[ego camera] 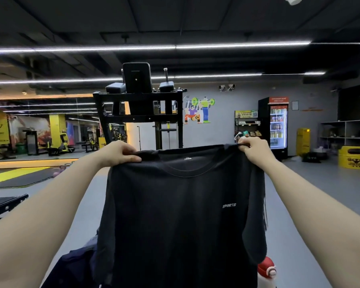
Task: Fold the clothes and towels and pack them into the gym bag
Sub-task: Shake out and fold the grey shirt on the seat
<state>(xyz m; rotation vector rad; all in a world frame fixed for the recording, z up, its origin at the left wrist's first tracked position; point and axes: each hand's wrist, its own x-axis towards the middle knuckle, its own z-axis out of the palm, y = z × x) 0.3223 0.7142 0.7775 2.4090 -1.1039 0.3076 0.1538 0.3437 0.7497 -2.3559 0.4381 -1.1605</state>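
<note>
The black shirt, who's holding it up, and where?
Both hands hold the black shirt by its shoulders: left hand and right hand, either side of the collar.

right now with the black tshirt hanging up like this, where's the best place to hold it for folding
Keep hold of the black t-shirt at its two shoulder seams, coming from above on either side of the neckline. The left hand and right hand already pinch it there, so the shirt hangs flat and spread with the SPORTS print facing the camera. That probably makes it easy to lay down squarely for folding.
</note>
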